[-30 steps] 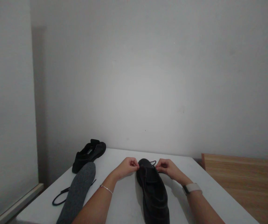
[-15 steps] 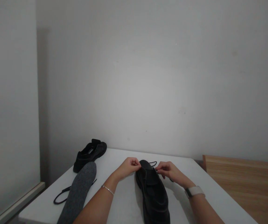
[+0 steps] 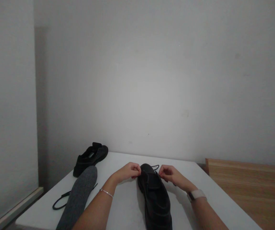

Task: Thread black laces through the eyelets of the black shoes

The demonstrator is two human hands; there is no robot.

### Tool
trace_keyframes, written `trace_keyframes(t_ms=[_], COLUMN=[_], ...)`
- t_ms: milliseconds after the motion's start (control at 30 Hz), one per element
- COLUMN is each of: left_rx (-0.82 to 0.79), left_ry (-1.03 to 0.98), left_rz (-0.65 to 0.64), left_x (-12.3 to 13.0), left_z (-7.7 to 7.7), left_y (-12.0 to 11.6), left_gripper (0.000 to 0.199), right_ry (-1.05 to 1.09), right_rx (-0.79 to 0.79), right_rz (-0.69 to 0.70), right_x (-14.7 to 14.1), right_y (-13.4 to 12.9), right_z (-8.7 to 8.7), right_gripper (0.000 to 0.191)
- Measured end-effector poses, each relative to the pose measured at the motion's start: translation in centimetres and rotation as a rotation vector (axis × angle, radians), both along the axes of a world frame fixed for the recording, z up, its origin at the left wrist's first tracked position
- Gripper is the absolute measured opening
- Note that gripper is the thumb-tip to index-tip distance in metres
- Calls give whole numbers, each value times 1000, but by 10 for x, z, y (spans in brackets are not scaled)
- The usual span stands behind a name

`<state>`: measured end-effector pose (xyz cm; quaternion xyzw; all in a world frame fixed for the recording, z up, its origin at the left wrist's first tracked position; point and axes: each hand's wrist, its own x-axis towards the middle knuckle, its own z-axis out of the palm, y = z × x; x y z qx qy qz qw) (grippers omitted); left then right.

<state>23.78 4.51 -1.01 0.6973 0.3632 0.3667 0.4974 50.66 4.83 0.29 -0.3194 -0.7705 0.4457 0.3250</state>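
A black shoe (image 3: 157, 204) stands on the white table in front of me, its toe pointing away and its tongue lying between the open side flaps. My left hand (image 3: 130, 171) is closed in a pinch against the left flap near the toe; what its fingertips hold is hidden. On the other side, my right hand (image 3: 169, 175) pinches at the right flap, and a dark lace end shows below its fingers. A loop of black shoelace (image 3: 155, 166) lies just beyond the shoe, between the two hands.
At the back left of the white table (image 3: 123, 204) sits a second black shoe (image 3: 91, 158). A grey felt insole (image 3: 80, 195) lies nearer, partly behind my left forearm, with a loose black lace (image 3: 59, 204) beside it. A wooden board (image 3: 247, 188) stands at the right.
The view has shifted slightly, so everything sits a little further left. Both hands stay at the sides of the shoe, with only small finger movement.
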Motion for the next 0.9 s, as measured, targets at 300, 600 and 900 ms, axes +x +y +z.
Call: trace_keyframes(t_ms=[300, 600, 900], left_rx=[-56, -46, 71], left_ry=[-6, -64, -34], left_rz=[-36, -31, 41], left_x=[1, 3, 0], left_z=[-2, -5, -3], left_y=[-3, -2, 2], left_gripper=[26, 27, 22], right_ry=[34, 52, 68], right_rx=[10, -37, -96], right_rz=[-14, 12, 81], right_x=[0, 4, 5], right_y=[8, 14, 2], right_z=[-8, -14, -1], right_gripper=[26, 29, 29])
